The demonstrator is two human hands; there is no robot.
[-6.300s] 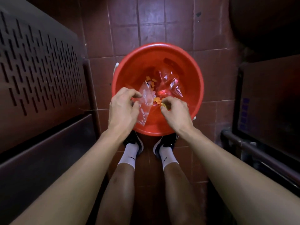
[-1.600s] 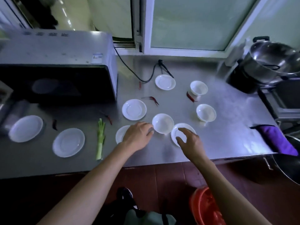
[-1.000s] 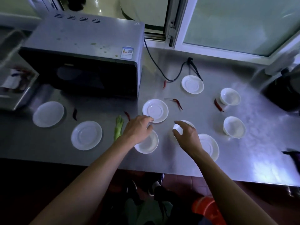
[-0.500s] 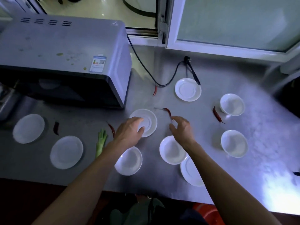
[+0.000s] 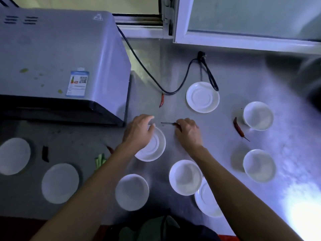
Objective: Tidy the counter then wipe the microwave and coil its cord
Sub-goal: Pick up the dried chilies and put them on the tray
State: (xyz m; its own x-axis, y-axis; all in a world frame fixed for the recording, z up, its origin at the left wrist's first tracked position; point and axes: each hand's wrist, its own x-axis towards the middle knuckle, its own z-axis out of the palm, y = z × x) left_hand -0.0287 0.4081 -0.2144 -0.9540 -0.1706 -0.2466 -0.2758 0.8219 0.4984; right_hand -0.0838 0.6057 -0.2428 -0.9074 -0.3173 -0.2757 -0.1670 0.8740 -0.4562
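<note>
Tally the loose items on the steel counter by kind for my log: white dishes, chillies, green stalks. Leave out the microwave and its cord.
White dishes: 9
Chillies: 5 (one dark, one partly behind the left arm, one pinched by the right hand)
Green stalks: 1
Total: 15

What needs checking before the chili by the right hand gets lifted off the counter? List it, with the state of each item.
1. Right hand on the chili: ok, fingertips sit over its red end, stem pointing left.
2. Firm pinch on it: cannot tell, the fingers hide the contact.
3. Left hand out of the way: ok, it rests on the saucer beside it, apart from the chili.
4. Lift path free: ok, bare counter lies around the chili; the cord lies farther back.
5. Other chilies left to gather: not ok, one near the cord and one by the right-hand bowl remain.
</note>
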